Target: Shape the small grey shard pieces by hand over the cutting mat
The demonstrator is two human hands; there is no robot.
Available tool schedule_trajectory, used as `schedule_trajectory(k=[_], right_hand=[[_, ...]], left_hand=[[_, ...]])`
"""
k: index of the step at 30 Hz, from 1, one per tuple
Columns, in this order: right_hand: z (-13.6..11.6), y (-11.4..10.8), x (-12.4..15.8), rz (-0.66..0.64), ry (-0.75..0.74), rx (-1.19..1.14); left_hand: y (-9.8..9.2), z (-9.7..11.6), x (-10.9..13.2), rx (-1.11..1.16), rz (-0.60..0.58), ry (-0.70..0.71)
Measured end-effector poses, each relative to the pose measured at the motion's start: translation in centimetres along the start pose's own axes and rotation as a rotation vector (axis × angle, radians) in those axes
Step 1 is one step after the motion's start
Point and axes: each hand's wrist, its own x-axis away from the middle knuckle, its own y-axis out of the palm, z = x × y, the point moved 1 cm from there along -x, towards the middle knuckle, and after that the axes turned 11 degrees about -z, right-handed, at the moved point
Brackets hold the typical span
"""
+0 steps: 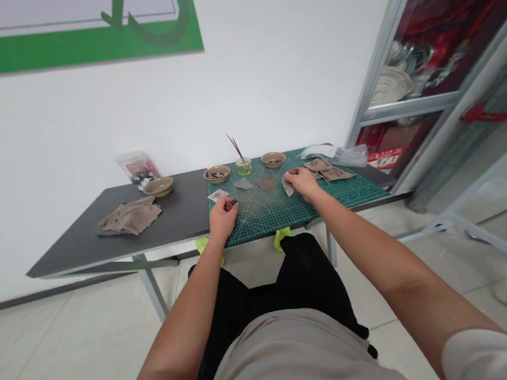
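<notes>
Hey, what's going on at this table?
A seated person is working over a green cutting mat. Their left hand pinches a small dark piece, and their right hand holds a pale scrap. A grey scrap and a brown scrap lie on the mat. Behind them, a glass jar with brushes stands between two tan bowls.
</notes>
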Motion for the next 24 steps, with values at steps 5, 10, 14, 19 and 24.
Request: schedule_trajectory(k=[5,10,14,19,24], right_hand=[[-3.6,1.6,0.2,0.003,-0.145,0.201],[-6.4,5.2,-0.2,-0.187,-0.196,0.403],[-6.1,7.0,-1.0,-0.203,-0.142,0.505],[-5.0,7.2,-1.6,-0.226,-0.196,0.552],[-4.3,6.9,-2.2,-0.25,-0.131,0.503]], left_hand=[[0.1,0.2,0.1,-0.052,-0.028,-0.005],[0.0,0.4,0.2,-0.063,-0.039,-0.013],[-0.2,0.6,0.3,-0.084,-0.049,-0.003],[-0.2,0.7,0.2,-0.088,-0.05,-0.009],[-0.2,0.4,0.3,-0.09,-0.04,-0.007]])
